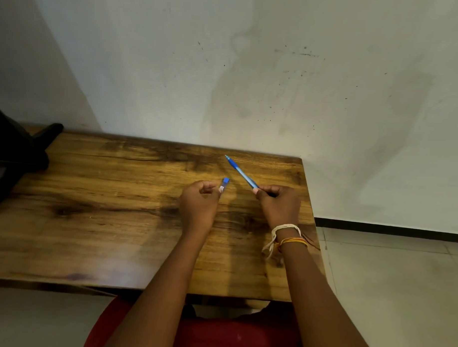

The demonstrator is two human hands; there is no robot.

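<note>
A black object (pixel 13 150) at the left edge of the desk (pixel 104 208) is cut off by the frame and too dark to identify. The near end of the blue pen (pixel 239 171) is hidden inside the curled fingers of the right hand (pixel 280 203), so only its front part shows, and whether its far tip touches the wood cannot be told. The left hand (pixel 199 202) hides the lower end of a small blue cap (pixel 224 184). Both forearms run out of the bottom of the frame, over a red garment (pixel 230 334) that is also cut off. The right hand is closed around the pen, pinching it at the thumb and forefinger, and the pen slants away and to the left with its point toward the wall (pixel 252 70). The left hand is curled, pinching the cap between thumb and forefinger, with the cap's blue end sticking up toward the pen. The cap and pen are near each other but apart, and the 2 hands sit side by side over the right half of the desk without touching. White and orange threads (pixel 285 233) circle the right wrist. A pale tiled floor (pixel 387 282) shows to the right of the desk.
</note>
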